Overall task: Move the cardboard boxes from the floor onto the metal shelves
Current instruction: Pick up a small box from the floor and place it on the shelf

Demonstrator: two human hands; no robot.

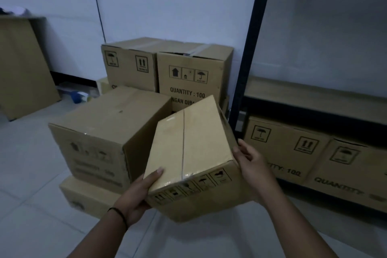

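box [188, 144]: tan, taped seam, tilted
hands: left hand [139, 192] & right hand [252, 161] clamp its sides
nearby: big box [109, 132] just left; shelf [314, 98] right

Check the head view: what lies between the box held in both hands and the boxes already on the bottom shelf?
In the head view, the shelf's dark upright post and the right hand stand between the held box and the shelved boxes.

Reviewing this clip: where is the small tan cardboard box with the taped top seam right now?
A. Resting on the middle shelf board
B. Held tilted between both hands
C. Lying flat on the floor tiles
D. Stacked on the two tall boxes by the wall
B: the small tan cardboard box is tilted, with the left hand at its near corner and the right hand on its right side.
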